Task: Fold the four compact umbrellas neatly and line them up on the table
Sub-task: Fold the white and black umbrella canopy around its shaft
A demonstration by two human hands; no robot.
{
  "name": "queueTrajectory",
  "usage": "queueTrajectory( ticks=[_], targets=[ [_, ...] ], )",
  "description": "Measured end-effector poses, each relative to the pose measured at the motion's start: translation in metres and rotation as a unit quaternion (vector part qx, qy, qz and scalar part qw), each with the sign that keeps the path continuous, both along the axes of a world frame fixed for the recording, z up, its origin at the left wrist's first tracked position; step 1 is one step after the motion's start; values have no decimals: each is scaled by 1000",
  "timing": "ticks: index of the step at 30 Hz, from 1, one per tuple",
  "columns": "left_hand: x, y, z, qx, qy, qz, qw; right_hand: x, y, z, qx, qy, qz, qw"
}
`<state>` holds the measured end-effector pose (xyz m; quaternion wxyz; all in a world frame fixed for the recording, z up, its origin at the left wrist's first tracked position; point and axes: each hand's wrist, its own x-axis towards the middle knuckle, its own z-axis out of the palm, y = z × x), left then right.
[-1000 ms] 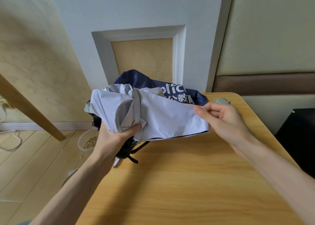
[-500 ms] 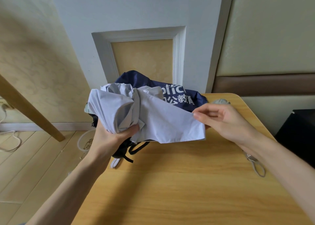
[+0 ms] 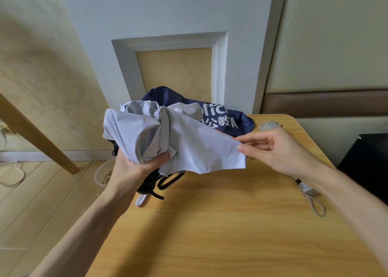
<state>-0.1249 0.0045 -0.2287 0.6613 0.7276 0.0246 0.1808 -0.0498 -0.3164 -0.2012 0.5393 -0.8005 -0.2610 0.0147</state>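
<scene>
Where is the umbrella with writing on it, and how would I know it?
Look at the far edge of the wooden table, by the white wall panel. There, behind the crumpled pale grey umbrella that is being held up, lies a dark blue umbrella. It is the only navy one, and the only one with white lettering on its cloth.

The pale grey fabric umbrella canopy (image 3: pixel 189 142) is over the rear left of the light wooden table (image 3: pixel 210 224), in front of the navy fabric umbrella with white lettering (image 3: pixel 231 117). The left hand (image 3: pixel 134 167) grips its left end, the right hand (image 3: pixel 279 148) its right edge. A grey umbrella handle with cord loop (image 3: pixel 310 195) lies at the table's right.
</scene>
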Motion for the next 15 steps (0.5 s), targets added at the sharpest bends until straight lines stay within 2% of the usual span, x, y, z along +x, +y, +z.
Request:
queueTrajectory(
  ticks=[5, 12, 15],
  targets=[
    [-2, -3, 1, 20, 5, 0, 1000, -1, 5, 0, 49, 35, -42, 997],
    [-5, -8, 4, 34, -1, -6, 999, 0, 4, 2, 117, 154, -101, 976],
    [-6, -10, 3, 51, -1, -3, 999, 0, 1, 3, 112, 205, -104, 967]
  ],
)
